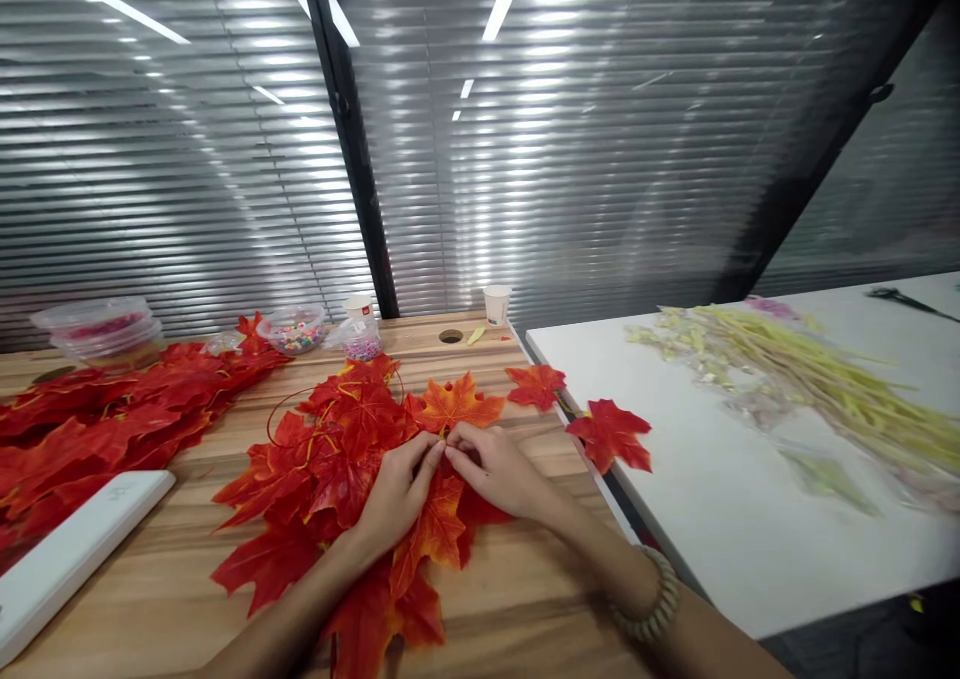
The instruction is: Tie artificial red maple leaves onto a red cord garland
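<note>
My left hand (403,482) and my right hand (490,464) meet fingertip to fingertip over a heap of red and orange artificial maple leaves (360,414). Both are closed in a pinch; whatever lies between the fingertips is too small to make out, though a yellowish stem shows close by. An orange maple leaf (457,402) spreads just beyond my fingers, and another orange leaf (435,529) hangs below them. A thin red cord (279,399) loops out of the heap's left side. Two single red leaves, the nearer one (611,434) and the farther one (535,386), lie right of my hands.
A larger pile of red leaves (112,409) covers the left, beside a long white device (82,549). Tubs of beads (292,330), stacked plastic containers (101,329) and a paper cup (496,304) stand behind. Yellow strips (817,369) lie on the white table (637,499) across a gap.
</note>
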Demonstrator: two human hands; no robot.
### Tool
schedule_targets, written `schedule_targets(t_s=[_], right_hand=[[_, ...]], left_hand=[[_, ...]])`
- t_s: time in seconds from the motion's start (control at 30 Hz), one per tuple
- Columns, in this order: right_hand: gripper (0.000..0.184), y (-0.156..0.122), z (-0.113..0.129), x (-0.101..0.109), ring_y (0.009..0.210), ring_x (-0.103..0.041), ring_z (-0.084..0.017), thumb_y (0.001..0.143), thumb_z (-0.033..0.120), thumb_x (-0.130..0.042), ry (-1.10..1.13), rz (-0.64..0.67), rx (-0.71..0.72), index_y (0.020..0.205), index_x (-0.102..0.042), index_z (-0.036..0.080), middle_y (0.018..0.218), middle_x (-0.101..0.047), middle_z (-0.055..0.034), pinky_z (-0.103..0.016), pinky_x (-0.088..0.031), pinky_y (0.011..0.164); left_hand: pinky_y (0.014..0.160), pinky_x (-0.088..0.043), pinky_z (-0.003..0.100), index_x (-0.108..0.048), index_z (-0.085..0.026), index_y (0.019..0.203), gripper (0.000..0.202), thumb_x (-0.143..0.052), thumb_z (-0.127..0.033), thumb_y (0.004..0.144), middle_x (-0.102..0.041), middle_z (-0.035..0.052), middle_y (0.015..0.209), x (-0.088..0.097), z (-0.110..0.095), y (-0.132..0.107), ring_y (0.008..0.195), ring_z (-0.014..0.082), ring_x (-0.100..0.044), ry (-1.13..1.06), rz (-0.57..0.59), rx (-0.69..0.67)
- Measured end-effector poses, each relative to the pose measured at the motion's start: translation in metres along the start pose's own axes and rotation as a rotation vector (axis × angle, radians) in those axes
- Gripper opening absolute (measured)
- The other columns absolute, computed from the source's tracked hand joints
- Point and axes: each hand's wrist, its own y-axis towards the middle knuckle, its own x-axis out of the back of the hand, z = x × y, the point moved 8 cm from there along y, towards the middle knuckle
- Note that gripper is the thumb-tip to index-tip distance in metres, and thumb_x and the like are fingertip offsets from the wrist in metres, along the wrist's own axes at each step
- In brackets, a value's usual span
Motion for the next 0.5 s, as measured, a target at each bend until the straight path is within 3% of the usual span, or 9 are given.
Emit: schedule_targets(t_s=[0.5], right_hand=[[0.012,-0.0003,-0.0063,-0.0034,0.056,-0.049,-0.011,0.084,0.020,-0.043,-0.012,0.049,-0.031,0.075,-0.049,0.016,0.065,-0.057,-0.0001,-0.020,-0.031,0.052]], left_hand=[[0.059,-0.038,0.021,-0.052,-0.017,0.071,0.023,-0.038,-0.028,0.085,-0.056,0.0000,0.068,-0.0039,-0.0005,0.0004,0.062,0.0122,-0.049,0.033,0.034,-0.006]])
